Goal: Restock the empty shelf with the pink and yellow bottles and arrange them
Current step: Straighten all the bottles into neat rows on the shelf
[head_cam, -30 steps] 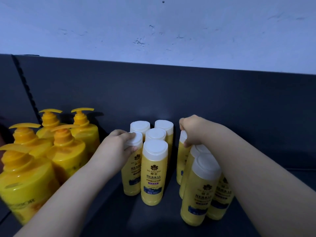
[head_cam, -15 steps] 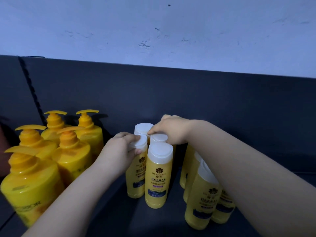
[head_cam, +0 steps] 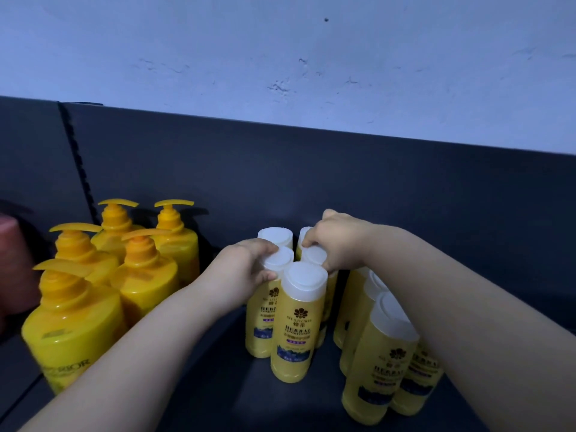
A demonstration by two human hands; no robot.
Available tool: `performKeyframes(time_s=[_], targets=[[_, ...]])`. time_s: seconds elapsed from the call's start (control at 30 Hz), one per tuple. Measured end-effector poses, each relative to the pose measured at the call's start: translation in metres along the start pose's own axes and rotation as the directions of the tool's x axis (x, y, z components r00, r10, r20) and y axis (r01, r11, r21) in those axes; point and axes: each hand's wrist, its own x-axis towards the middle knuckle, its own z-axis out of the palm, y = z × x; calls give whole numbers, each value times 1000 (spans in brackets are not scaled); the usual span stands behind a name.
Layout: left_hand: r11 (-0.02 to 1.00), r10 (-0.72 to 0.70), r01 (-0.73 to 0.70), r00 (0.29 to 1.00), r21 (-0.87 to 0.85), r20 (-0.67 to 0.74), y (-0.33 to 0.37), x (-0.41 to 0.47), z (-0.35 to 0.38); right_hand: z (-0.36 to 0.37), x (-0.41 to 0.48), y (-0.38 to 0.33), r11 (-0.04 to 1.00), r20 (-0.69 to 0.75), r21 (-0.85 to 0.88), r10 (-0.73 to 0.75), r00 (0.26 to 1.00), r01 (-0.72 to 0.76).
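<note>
On the dark shelf (head_cam: 218,385) below a pale wall (head_cam: 280,57), both hands' fingers (head_cam: 268,247) clamp white-capped yellow bottles (head_cam: 296,322)

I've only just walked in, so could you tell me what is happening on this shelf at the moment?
A person is arranging yellow conditioner bottles with white caps on a dark shelf. The left hand grips the cap of one bottle in the middle cluster, and the right hand rests on the caps of the bottles behind it. A second cluster stands to the right, partly hidden by the right forearm. Five yellow pump bottles stand grouped to the left, untouched.
</note>
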Motion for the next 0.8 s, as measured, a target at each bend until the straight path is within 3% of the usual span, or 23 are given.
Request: performKeyframes(time_s=[0.1,0.2,0.3,0.4,0.57,0.8], targets=[[987,1,-13,997,159,79,1,7,-7,10,5,8,1000,-12,1,26,1000,-26],[991,20,-30,997,132,79,5,15,-19,8,0,17,990,29,137,27,999,-31],[990,-49,50,999,130,-8,10,36,-25,-2,-4,20,954,-90,299,27,996,2],[967,-154,139,987,213,54,17,60,-22,-4,7,18,950,-181,291,174,968,-116],[924,-345,289,911,249,226,31,80,-16,-1,27,4,904,-20,309,316,949,-295],[959,-261,231,947,165,188,22,88,-11,2,34,2,823,6,425,413,911,-376]])
